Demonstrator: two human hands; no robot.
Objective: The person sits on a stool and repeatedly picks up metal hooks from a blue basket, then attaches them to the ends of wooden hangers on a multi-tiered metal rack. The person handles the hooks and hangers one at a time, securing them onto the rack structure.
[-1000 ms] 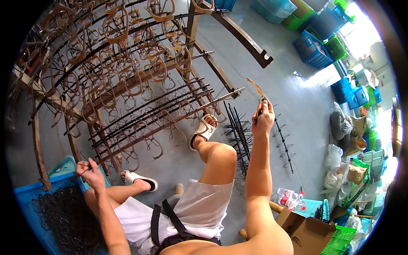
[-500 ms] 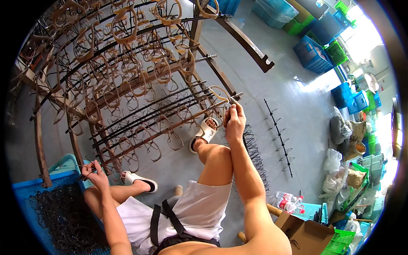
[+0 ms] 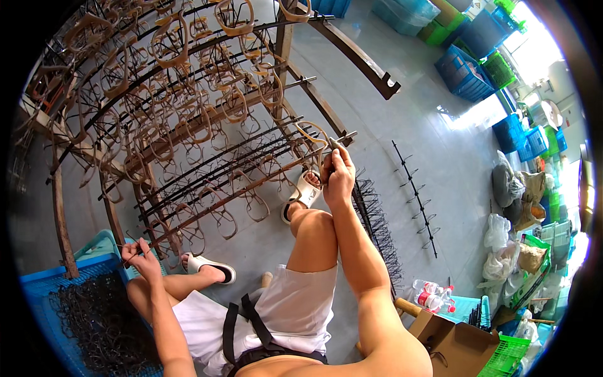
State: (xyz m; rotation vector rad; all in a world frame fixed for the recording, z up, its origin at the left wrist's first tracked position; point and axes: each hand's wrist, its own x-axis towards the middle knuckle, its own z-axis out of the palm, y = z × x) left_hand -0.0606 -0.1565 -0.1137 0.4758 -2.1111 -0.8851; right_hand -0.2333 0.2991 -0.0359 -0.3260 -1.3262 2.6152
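Note:
My right hand (image 3: 339, 174) is closed in a pinch on a tan eyeglass frame (image 3: 312, 126) beside the right end of the rack's nearest rod (image 3: 251, 188). Its fingers cover part of the frame. Near that rod's left end, my left hand (image 3: 143, 261) is closed on thin dark wire pieces, partly hidden by the fingers. Brown eyeglass frames (image 3: 237, 30) hang in rows from the rods of a rusty metal rack (image 3: 284, 60), the lower rows close before me.
A blue basket (image 3: 38, 283) of tangled dark wire hooks (image 3: 100, 320) stands at my left. On the floor at right lie a hooked rod (image 3: 414, 198) and a row of dark hooks (image 3: 377, 232). Plastic bottles (image 3: 432, 296), a cardboard box (image 3: 455, 339) and blue crates (image 3: 463, 72) stand farther right.
My right hand has shifted slightly left and down, with the eyeglass frame still in its fingers. My left hand stays almost where it was. The whole view has turned a little.

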